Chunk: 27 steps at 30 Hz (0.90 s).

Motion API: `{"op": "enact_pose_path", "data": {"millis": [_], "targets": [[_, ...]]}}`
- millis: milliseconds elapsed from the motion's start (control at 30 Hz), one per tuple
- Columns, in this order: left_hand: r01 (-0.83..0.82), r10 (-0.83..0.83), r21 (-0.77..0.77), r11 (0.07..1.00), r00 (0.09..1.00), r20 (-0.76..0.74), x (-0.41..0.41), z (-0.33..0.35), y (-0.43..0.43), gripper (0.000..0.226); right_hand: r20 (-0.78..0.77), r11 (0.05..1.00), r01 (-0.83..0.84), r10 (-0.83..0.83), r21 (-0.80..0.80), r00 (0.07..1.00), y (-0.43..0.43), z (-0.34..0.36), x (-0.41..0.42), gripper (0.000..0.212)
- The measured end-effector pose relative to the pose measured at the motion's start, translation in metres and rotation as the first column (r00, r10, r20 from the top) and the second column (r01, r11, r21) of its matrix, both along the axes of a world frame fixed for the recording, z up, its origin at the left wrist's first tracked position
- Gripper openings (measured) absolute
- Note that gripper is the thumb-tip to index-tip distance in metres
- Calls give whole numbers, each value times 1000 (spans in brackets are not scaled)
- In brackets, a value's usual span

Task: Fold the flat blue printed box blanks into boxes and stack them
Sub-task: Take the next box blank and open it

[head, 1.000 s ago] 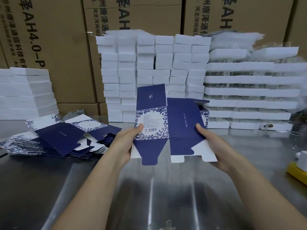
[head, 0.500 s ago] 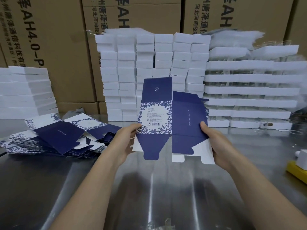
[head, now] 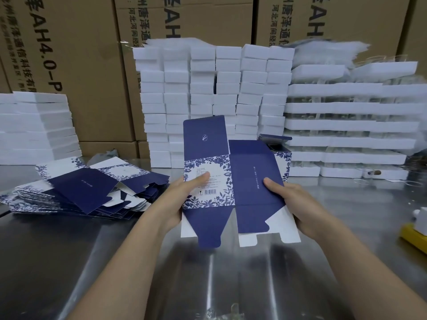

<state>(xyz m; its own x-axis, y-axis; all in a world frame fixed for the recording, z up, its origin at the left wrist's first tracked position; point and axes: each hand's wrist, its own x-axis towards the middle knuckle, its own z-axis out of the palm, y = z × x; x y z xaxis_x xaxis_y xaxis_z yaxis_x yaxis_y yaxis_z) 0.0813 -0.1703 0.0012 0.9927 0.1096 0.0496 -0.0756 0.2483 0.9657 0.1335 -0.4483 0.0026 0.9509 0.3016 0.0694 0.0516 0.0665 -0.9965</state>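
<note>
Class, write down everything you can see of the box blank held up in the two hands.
The box blank looks like thin printed card, mostly dark blue. The panel under the left thumb is white with a blue leaf border, small print and a barcode; the other is plain blue. A logo flap stands on top; a tapered tongue and white-backed flaps hang below. Held nearly upright over the steel table, it is pinched by the left hand and right hand, thumbs in front.
</note>
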Motion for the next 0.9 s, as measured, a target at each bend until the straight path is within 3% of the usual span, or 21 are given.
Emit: {"op": "enact_pose_path", "data": {"millis": [133,233,300,367,433,500,600,667,767,900], "targets": [[-180,172,62,982,978,122,-1,0,-14,38,226,993,94,-75,-77,971,6,6,-7,29],[-335,269,251,908,927,261,1,-1,-23,32,515,909,312,-134,-275,847,17,4,-11,49],[-372,286,296,880,911,297,1,-2,-27,31,582,867,384,-141,-318,801,23,2,-14,53],[-324,261,218,921,925,275,-3,2,-23,32,509,926,307,-159,-221,846,19,6,-15,48],[-172,162,45,984,972,167,-9,10,-16,35,264,995,98,-99,19,960,9,13,-13,32],[52,-47,-137,989,998,42,-14,15,-11,32,65,968,-134,122,214,990,1,17,-14,27],[170,-176,-217,961,984,-13,-14,15,-15,25,0,909,-269,283,319,959,4,13,-16,34],[114,-116,-181,977,993,2,-15,16,-14,33,-16,929,-228,243,292,970,6,13,-16,33],[-73,75,-39,997,996,57,-13,14,-9,50,28,988,-32,29,149,999,5,14,-16,30],[-60,60,9,998,998,1,-13,13,-8,48,169,995,93,-99,42,981,11,10,-19,32]]}}
